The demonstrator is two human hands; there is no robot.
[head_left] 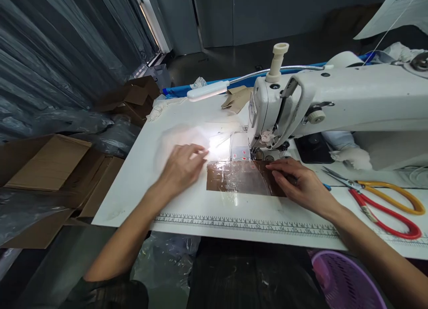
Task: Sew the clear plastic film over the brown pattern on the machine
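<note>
A shiny brown strip (219, 177) with a clear plastic layer over its middle lies on the white sewing table. Its upper edge is by the needle area of the white sewing machine (264, 108). My right hand (296, 179) is at the strip's right end, thumb and forefinger closed at its edge; a small dark thing shows among the fingers, too hidden to name. My left hand (182, 168), slightly blurred, hovers just left of the strip with fingers bent and apart, apparently holding nothing. A clear piece with red marks (240, 154) sits beside the presser foot.
Scissors (361, 184) with orange and red handles lie right of my right hand. A ruler tape (234, 222) runs along the table's front edge. A lamp (207, 91) shines from above. Cardboard boxes (50, 166) stand at left, a purple basket (347, 278) below right.
</note>
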